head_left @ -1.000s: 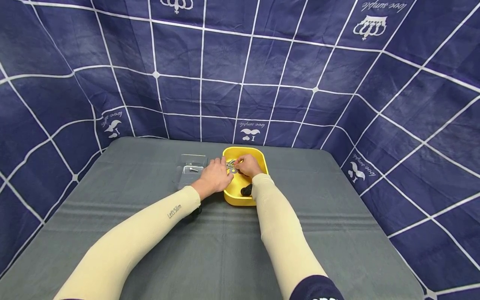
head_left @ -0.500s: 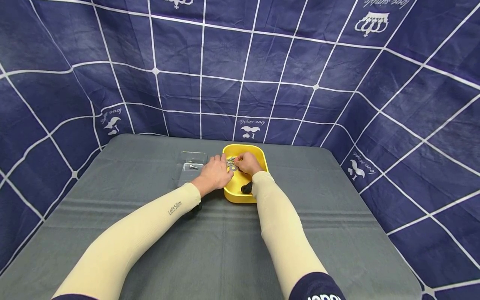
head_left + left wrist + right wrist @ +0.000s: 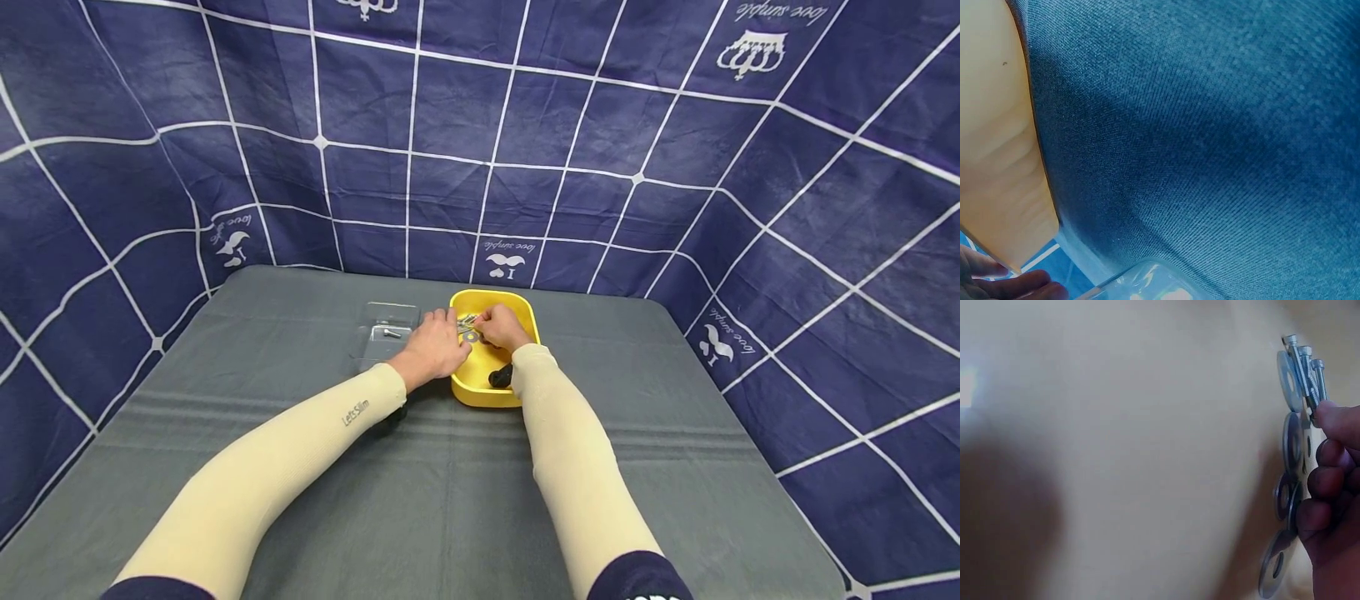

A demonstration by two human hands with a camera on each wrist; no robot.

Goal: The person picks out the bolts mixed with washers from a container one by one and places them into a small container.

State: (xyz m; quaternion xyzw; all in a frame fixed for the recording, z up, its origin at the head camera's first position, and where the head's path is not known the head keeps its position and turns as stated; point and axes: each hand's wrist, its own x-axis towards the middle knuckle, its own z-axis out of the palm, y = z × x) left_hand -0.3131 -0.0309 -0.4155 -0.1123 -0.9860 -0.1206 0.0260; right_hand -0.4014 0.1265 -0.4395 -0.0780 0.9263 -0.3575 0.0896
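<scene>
A yellow plastic bin [image 3: 480, 399] stands on the grey table. My left hand [image 3: 437, 343] holds its left wall, with the thumb over the rim and the fingers [image 3: 1013, 286] along the outside. Inside the bin, my right hand [image 3: 504, 328] has its fingers curled at a cluster of bolts [image 3: 467, 322]. In the right wrist view the thumb [image 3: 1338, 422] pinches at the lower end of a bolt [image 3: 1319, 378]; the fingertip contact is partly hidden. Several flat washers [image 3: 1293, 444] stand or lie beside the bolts.
A clear plastic box [image 3: 367, 343] lies left of the bin, partly behind my left hand, with a bolt [image 3: 392, 333] in it. A black object [image 3: 500, 377] sits in the bin's near end. Blue gridded cloth [image 3: 450, 167] hangs behind the table.
The head view has shifted slightly. My left hand stays on the bin's wall, and my right hand stays at the bolts with only small finger movement.
</scene>
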